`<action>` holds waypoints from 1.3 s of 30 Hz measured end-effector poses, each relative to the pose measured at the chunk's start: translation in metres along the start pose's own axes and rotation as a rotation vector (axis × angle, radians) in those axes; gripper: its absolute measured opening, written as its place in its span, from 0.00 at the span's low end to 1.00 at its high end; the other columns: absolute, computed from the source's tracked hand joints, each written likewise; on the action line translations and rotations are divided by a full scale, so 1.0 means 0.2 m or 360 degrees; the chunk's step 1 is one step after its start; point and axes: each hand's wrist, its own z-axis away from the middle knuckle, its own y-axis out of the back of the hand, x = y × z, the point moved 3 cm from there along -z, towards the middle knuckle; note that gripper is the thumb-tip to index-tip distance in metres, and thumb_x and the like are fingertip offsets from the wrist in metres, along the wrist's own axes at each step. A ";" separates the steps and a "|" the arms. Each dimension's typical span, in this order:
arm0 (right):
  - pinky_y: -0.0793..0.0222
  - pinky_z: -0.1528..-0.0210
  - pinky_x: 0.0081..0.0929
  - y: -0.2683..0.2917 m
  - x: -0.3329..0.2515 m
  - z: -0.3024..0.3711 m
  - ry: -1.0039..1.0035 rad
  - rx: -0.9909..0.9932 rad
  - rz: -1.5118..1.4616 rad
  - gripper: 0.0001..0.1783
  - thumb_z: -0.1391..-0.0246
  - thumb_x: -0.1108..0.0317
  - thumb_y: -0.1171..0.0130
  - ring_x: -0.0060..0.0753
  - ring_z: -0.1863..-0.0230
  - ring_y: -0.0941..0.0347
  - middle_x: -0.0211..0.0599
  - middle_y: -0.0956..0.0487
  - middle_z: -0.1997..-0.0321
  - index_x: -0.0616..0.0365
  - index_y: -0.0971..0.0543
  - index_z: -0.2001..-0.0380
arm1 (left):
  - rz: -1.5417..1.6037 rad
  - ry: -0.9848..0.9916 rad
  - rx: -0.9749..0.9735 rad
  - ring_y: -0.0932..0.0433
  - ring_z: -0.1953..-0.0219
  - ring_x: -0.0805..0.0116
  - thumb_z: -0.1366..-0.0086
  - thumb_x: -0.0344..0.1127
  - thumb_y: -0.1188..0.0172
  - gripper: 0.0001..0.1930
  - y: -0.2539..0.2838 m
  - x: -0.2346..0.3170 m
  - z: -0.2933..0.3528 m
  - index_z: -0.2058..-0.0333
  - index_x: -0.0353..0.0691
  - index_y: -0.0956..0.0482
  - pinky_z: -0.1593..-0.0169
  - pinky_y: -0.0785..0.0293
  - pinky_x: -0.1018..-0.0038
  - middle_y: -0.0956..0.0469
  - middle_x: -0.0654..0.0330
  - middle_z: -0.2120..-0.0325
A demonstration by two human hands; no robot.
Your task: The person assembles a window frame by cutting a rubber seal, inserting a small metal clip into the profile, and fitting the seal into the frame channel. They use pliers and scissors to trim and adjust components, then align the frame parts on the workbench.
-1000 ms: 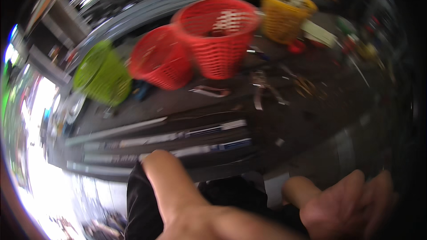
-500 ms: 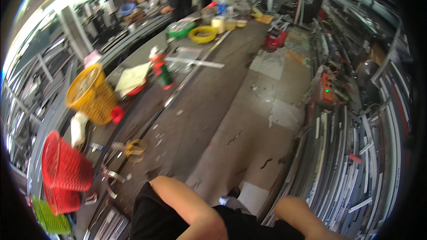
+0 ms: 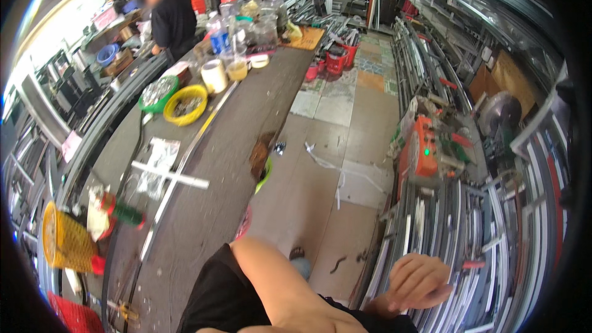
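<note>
My right hand (image 3: pixel 419 280) is in the air at the lower right, in front of racked metal profiles (image 3: pixel 441 228). Its fingers are loosely curled together, and nothing shows in them. My left forearm (image 3: pixel 271 277) crosses the lower middle, bent at the elbow beside the long brown workbench (image 3: pixel 209 209). The left hand itself is out of the picture. Closest to that arm on the bench is a long thin metal strip (image 3: pixel 161 213). A white bar (image 3: pixel 172 176) lies across it, and a green and red bottle (image 3: pixel 123 211) lies to its left.
A tiled aisle (image 3: pixel 308 172) runs between bench and racks, with a white strip (image 3: pixel 320 157) on it. Yellow (image 3: pixel 185 106) and green bowls (image 3: pixel 157 94) hold small parts. A yellow basket (image 3: pixel 68 240) stands left. An orange machine (image 3: pixel 419 148) is at right. A person (image 3: pixel 172 18) stands far left.
The view has moved forward along the aisle, so the bowls, bottle and orange machine appear nearer. My right hand has come into sight at the lower right. The left arm remains bent.
</note>
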 end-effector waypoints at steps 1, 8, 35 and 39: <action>0.36 0.85 0.25 0.11 0.12 -0.04 -0.0044 0.0102 0.0086 0.38 0.29 0.48 0.62 0.36 0.88 0.26 0.45 0.20 0.85 0.63 0.20 0.84 | 0.0065 0.0015 0.0039 0.21 0.60 0.55 0.30 0.38 0.49 0.10 0.11 -0.09 -0.08 0.54 0.46 0.23 0.54 0.31 0.61 0.31 0.66 0.47; 0.29 0.75 0.29 0.88 0.58 -0.09 -0.0871 0.0912 0.0761 0.34 0.31 0.50 0.58 0.38 0.79 0.24 0.49 0.21 0.80 0.71 0.20 0.76 | 0.0321 0.0081 0.0136 0.18 0.64 0.52 0.28 0.39 0.54 0.12 0.84 -0.83 -0.44 0.52 0.44 0.24 0.54 0.31 0.62 0.35 0.67 0.42; 0.28 0.48 0.26 2.81 3.85 -3.38 -0.0916 -0.1258 0.0811 0.13 0.34 0.68 0.45 0.25 0.52 0.23 0.38 0.18 0.56 0.64 0.23 0.51 | -0.2743 0.2053 -0.0209 0.21 0.53 0.49 0.29 0.45 0.46 0.18 4.37 -1.86 -0.63 0.50 0.39 0.22 0.49 0.26 0.58 0.19 0.50 0.56; 0.27 0.52 0.28 2.45 4.59 -3.95 -0.0699 -0.1216 0.0500 0.13 0.34 0.65 0.46 0.30 0.55 0.19 0.41 0.16 0.58 0.63 0.22 0.53 | -0.3057 0.1839 0.0132 0.22 0.53 0.51 0.30 0.42 0.45 0.15 4.54 -1.82 -0.96 0.53 0.40 0.20 0.49 0.26 0.61 0.19 0.53 0.56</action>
